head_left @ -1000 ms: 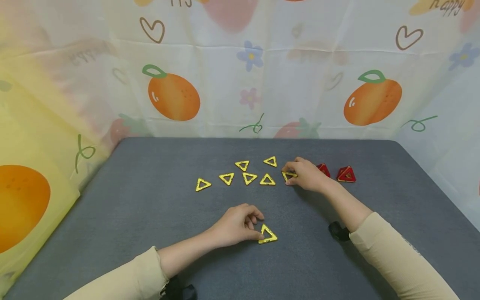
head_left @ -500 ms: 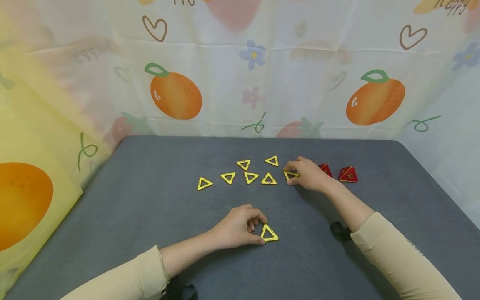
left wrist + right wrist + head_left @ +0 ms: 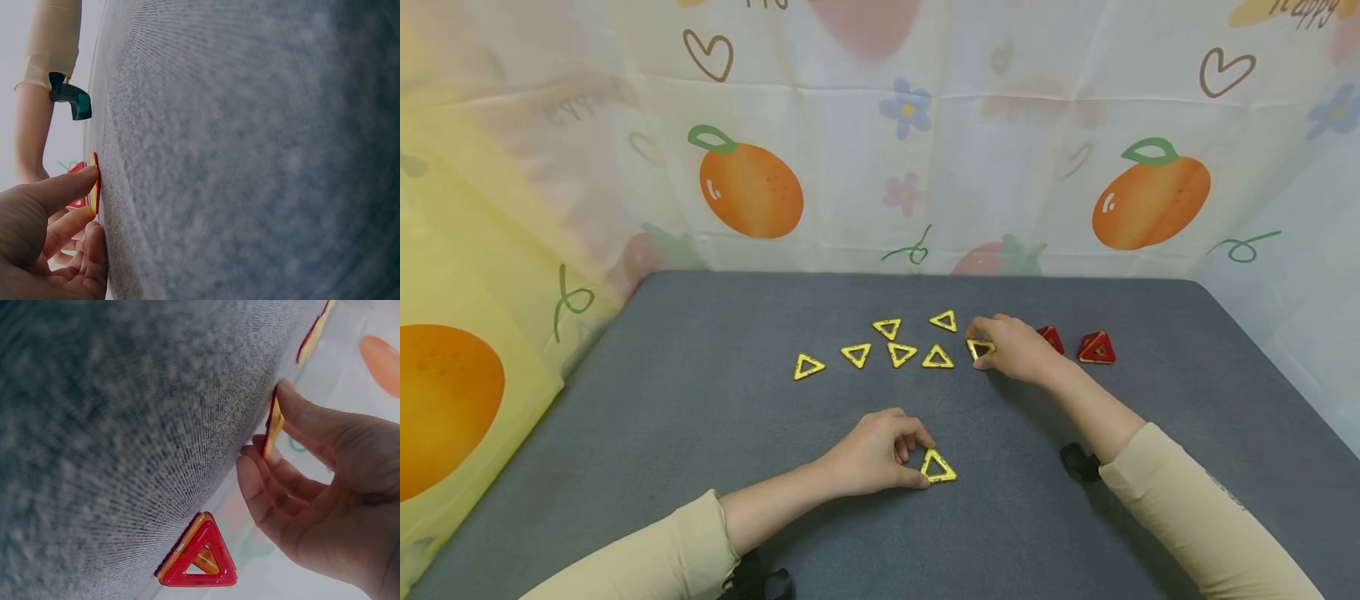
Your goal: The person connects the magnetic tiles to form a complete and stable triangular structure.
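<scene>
Near the middle of the dark grey table, my left hand (image 3: 876, 454) pinches a yellow triangle tile (image 3: 938, 479) at its left side, thumb at the lower corner and index finger at the top. The tile lies flat or almost flat; its red underside edge (image 3: 98, 199) shows in the left wrist view. Farther back, my right hand (image 3: 1015, 348) holds another yellow triangle tile (image 3: 981, 343) between thumb and fingers. In the right wrist view this tile (image 3: 275, 425) is seen edge-on, with a red side and a yellow side.
Several yellow triangle tiles (image 3: 937, 364) lie loosely left of my right hand. Behind my right wrist stands a partly hidden red triangle piece (image 3: 1051, 337). Right of it is a red pyramid (image 3: 1097, 348) of joined tiles. A patterned curtain (image 3: 850, 167) hangs behind the table.
My left index finger has come down onto the top corner of its tile, and the thumb has slid to the lower corner. My right hand stays nearly still with its tile.
</scene>
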`<action>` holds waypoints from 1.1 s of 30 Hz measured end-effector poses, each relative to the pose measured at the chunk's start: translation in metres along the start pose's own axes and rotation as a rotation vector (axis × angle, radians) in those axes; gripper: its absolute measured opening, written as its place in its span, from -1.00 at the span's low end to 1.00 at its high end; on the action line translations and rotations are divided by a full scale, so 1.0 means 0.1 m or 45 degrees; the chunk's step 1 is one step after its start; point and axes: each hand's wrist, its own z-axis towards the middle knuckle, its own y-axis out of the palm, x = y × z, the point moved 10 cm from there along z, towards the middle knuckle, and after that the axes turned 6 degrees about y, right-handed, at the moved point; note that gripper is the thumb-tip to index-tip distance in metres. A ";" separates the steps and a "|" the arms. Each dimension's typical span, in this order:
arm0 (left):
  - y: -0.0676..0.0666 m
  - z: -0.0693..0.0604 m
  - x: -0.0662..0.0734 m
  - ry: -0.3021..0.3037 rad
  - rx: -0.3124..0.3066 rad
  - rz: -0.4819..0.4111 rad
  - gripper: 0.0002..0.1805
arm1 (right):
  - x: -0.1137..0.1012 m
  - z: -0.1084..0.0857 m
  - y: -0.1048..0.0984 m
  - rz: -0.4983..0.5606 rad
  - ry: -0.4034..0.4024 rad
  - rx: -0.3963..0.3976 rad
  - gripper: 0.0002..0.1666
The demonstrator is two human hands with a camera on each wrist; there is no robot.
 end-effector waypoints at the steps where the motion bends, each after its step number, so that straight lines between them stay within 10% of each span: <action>1: 0.00 0.00 0.00 0.000 0.001 0.001 -0.64 | 0.00 0.00 -0.01 0.000 0.005 0.006 -0.52; 11: 0.01 0.00 -0.01 -0.014 -0.010 -0.011 -0.64 | -0.03 -0.06 -0.08 0.138 0.011 0.026 -0.63; 33: 0.01 0.01 -0.02 -0.036 -0.006 0.022 -0.66 | -0.58 -0.77 0.24 0.526 -0.123 -0.354 -0.82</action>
